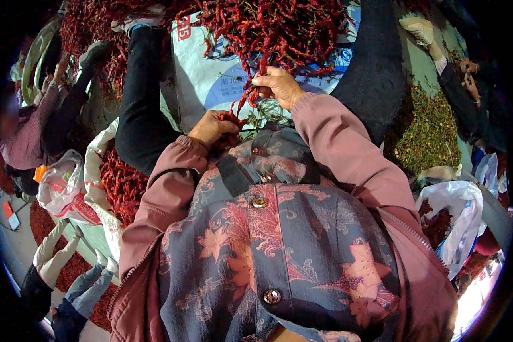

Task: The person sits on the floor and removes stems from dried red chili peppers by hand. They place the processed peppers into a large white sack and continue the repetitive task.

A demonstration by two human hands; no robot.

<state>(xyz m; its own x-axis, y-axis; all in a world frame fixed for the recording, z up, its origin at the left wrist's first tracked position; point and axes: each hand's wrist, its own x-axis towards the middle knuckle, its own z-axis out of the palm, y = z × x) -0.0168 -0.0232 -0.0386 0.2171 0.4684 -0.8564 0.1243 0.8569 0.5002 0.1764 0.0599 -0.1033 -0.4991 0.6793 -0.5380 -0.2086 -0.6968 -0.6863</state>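
Close to my lap, my left hand (216, 128) has its fingers closed around several dried red chili peppers (235, 117). Farther forward and to the right, my right hand (280, 85) pinches more dried chilies at the near edge of a large chili heap (282, 30). Chilies trail between the two hands. The heap lies on a white and blue printed woven sack (192, 72) between my legs. Loose green stems (273, 113) lie on the sack just below my right hand.
A white sack (94, 158) of red chilies stands by my left side. Green stems are piled (427, 132) at the right, near a white plastic bag (457, 222). Other people sit at the left (25, 132) and right (470, 85), with more chilies about. Two people's legs show at the lower left.
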